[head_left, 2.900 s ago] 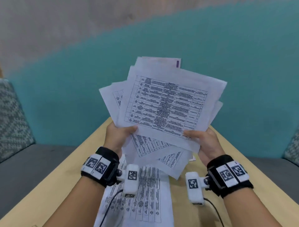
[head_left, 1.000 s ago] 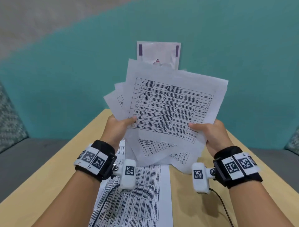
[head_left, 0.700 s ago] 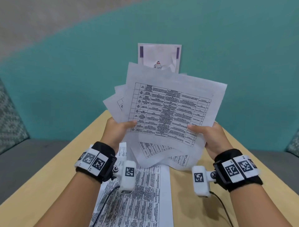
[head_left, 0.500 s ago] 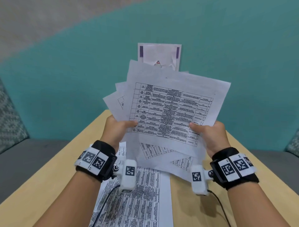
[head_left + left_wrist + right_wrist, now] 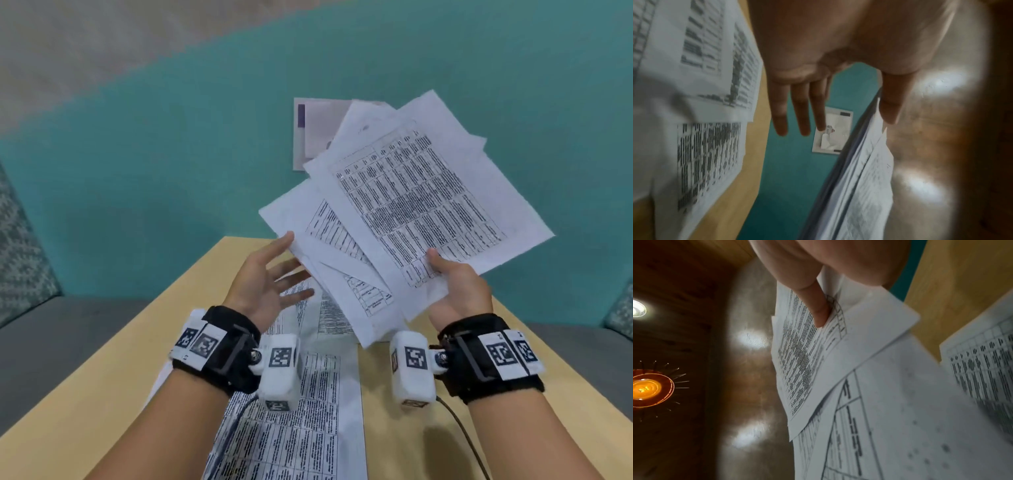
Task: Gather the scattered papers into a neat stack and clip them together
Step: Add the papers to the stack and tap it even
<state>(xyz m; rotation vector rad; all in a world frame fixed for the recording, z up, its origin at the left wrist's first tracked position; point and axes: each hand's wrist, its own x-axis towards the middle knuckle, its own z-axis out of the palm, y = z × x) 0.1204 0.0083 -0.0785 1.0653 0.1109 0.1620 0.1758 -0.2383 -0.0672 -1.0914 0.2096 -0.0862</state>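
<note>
A loose bundle of printed papers [image 5: 404, 219] is held up above the table, fanned out and tilted to the right. My right hand [image 5: 455, 287] grips its lower right corner, thumb on the top sheet; the thumb [image 5: 818, 311] shows pressing the printed table in the right wrist view. My left hand [image 5: 270, 277] is off the bundle, fingers straight and spread, just left of its lower left edge; the fingers [image 5: 793, 113] hang free beside the papers' edge [image 5: 855, 162]. More printed sheets [image 5: 301, 411] lie flat on the wooden table [image 5: 102, 394] under my wrists. No clip is in view.
A teal wall [image 5: 171, 154] stands behind the table, with a white notice with purple bars [image 5: 315, 133] stuck on it. Grey seats with patterned cushions [image 5: 20, 246] flank the table on both sides. A cable [image 5: 459, 428] runs from the right wrist camera.
My left hand has let go of the bundle and opened. The bundle has swung to the right and tilted, now held by the right hand alone.
</note>
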